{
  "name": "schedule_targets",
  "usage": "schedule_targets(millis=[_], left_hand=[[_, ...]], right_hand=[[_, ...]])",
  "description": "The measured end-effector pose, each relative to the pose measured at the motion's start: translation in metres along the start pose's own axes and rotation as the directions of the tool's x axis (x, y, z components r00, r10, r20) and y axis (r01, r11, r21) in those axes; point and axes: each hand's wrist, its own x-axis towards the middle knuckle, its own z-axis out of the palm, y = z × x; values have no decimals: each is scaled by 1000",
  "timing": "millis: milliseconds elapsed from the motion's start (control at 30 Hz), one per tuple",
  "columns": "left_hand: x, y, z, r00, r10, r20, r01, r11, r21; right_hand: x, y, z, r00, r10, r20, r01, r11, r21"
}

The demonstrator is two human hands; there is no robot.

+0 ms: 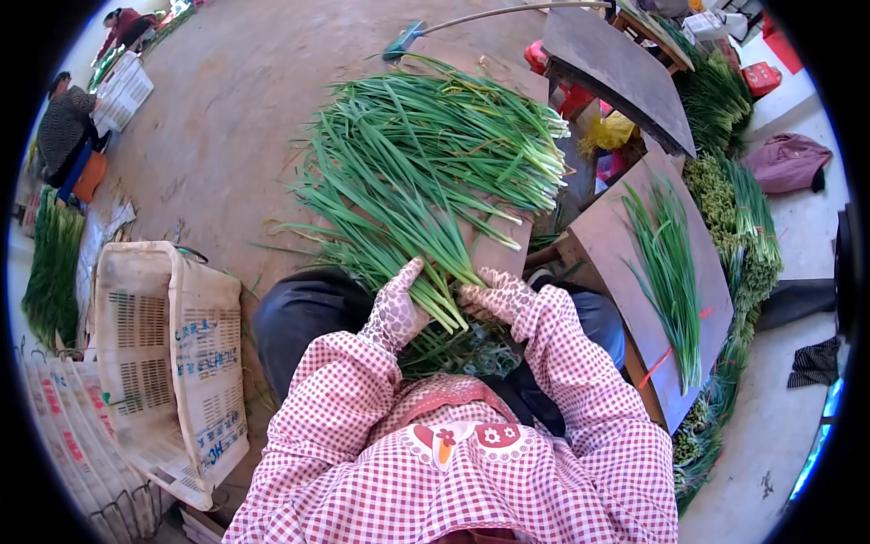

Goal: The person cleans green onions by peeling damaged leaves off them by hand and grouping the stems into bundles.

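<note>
I wear patterned gloves and red-checked sleeves. My left hand [395, 308] grips the pale lower ends of a bunch of green onions [412, 227] that fans out away from me over my knees. My right hand [497, 297] touches the same bunch from the right, fingers curled at the stalk ends. A bigger heap of green onions [453, 127] lies on the ground just beyond the bunch. More green stalks lie in my lap between my arms.
A white plastic crate [168, 354] stands at my left. At my right a slanted wooden board [625, 236] carries a thin row of onions [671, 263], with bundled greens [739, 227] behind it. Two other people [63, 127] work at the far left. A broom [408, 36] lies beyond.
</note>
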Motion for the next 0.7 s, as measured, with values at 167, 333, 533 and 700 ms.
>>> schedule_targets(millis=[167,333,533,700], left_hand=[[11,-4,-8,997,-11,80,9,1000,27],[2,-2,4,963,-37,268,16,997,78],[6,-5,-8,990,-41,132,2,959,284],[6,-11,-2,998,-15,-56,32,952,304]], right_hand=[[-1,12,17,999,-43,-17,45,992,117],[-1,7,-1,998,-9,-62,24,969,246],[-17,5,34,991,-130,41,136,959,-250],[-28,-1,58,940,-305,154,342,854,-393]])
